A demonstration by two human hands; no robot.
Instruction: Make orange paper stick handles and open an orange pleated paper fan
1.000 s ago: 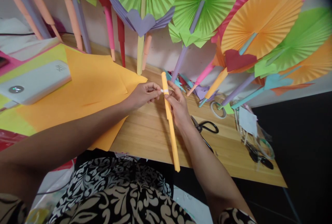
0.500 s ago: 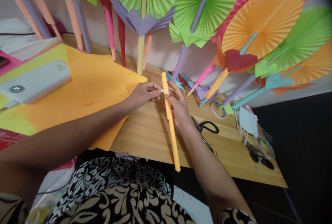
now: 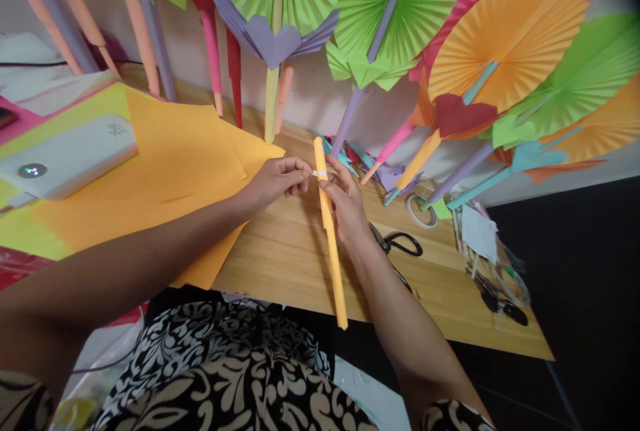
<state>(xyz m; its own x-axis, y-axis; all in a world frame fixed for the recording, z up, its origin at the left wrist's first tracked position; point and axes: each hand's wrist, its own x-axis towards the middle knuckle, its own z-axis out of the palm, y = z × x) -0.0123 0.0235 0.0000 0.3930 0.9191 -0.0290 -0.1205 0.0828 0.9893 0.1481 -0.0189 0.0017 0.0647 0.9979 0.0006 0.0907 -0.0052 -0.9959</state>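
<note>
My right hand (image 3: 345,194) grips a rolled orange paper tube (image 3: 330,244) near its upper part, thumb on the front and fingers behind. The tube slants down over the table's front edge, thicker above and thinner below. A strip of white tape (image 3: 321,174) crosses the tube near its top, with a short end sticking out to the left. My left hand (image 3: 287,181) pinches that loose end between thumb and fingers. Black-handled scissors (image 3: 404,244) lie just right of my right wrist, partly hidden by it.
Orange paper sheets (image 3: 175,158) cover the table's left side, with a white power bank (image 3: 70,158) on top. Finished paper fans (image 3: 395,18) lean along the wall. At right lie a tape roll (image 3: 421,211), a second pair of scissors (image 3: 500,304) and paper scraps (image 3: 397,178).
Very little differs. My right hand and the tube have shifted slightly to the right, while my left hand keeps its pinch on the tape end.
</note>
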